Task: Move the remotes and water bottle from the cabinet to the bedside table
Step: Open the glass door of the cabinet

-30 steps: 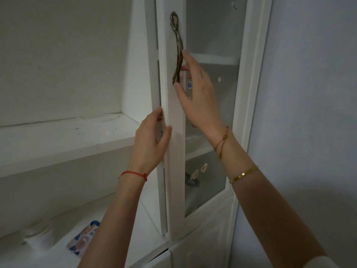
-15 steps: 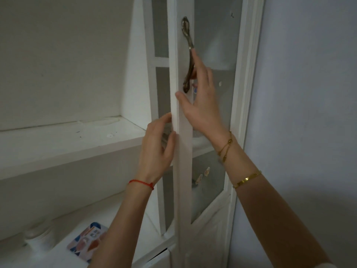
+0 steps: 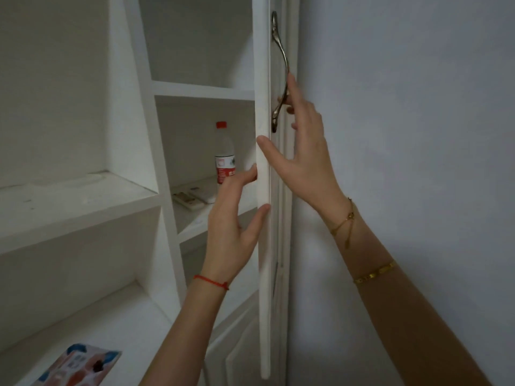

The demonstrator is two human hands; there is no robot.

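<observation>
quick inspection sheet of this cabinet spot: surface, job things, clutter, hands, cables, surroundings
surface: white cabinet shelf behind the open cabinet door, dimly lit
job's things: water bottle with red cap upright on that shelf; remotes lying flat to its left, count unclear
clutter: colourful card on the lower counter at left
grippers: left hand grips the door's edge, thumb on the front; right hand has its fingers at the metal handle and its thumb on the door edge
cables: nothing seen
surroundings: plain wall at right; open white shelving at left
</observation>
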